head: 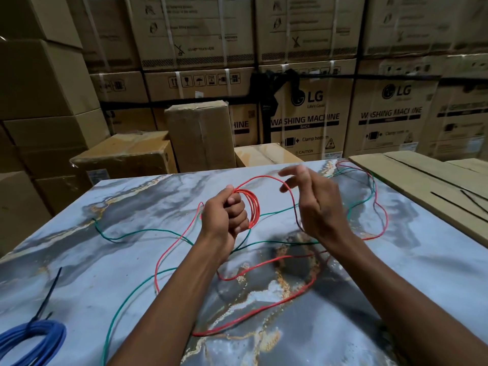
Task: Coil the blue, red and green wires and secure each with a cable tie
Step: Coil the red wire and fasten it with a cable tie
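Observation:
My left hand (227, 215) grips a small coil of red wire (252, 210) above the middle of the marbled table (422, 260). From the coil the red wire arcs over to my right hand (311, 196), whose loosely curled fingers guide it. The loose rest of the red wire (264, 313) snakes in wide loops across the table under my arms. A green wire (137, 231) lies uncoiled and tangled across the red one. The blue wire (34, 339) sits coiled at the near left corner, with a dark cable tie (50, 294) sticking up from it.
Flat cardboard sheets (422, 178) lie on the table's right side with black cable ties (454, 202) on them. Stacked cardboard boxes (303, 114) wall in the far side and the left.

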`<state>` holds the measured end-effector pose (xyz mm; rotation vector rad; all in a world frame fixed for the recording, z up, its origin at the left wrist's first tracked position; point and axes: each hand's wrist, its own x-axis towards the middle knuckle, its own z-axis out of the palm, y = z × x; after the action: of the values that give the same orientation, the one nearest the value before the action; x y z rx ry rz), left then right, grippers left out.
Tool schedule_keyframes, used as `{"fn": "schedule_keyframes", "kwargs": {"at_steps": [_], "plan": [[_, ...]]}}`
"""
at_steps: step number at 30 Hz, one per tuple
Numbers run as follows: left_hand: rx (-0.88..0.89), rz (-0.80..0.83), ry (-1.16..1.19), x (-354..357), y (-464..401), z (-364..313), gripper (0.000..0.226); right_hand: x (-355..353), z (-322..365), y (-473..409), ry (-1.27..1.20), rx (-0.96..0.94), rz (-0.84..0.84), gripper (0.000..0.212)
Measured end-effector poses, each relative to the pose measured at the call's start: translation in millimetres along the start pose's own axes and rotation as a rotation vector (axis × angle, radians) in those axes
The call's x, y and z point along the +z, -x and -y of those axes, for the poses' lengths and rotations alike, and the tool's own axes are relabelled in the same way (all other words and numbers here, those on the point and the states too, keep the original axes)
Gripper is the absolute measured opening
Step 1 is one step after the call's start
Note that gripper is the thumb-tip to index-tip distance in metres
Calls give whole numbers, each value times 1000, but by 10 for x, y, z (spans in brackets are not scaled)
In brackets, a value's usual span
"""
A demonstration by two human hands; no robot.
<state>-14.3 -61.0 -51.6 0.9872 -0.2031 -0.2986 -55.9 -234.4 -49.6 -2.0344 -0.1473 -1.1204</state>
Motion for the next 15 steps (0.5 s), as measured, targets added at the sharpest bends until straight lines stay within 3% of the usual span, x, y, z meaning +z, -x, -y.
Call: {"fn": "schedule_keyframes", "kwargs": {"at_steps": [4, 9, 11, 13, 15], "plan": [[23, -33, -113, 16, -6, 37, 44, -11, 22, 49, 148, -108, -18, 43], [59, -55, -263, 15, 5, 64, 45, 64, 72, 91, 269, -246, 136, 31], [24, -34, -220, 3, 17, 28, 45, 40, 103, 76, -46, -69, 238, 27], [-41, 21, -154, 1, 32, -13, 45, -2, 107, 49, -463, 239, 301, 24], [-87, 72, -108, 4, 49, -38, 44, -41, 79, 10, -613, 422, 316, 24]]}}
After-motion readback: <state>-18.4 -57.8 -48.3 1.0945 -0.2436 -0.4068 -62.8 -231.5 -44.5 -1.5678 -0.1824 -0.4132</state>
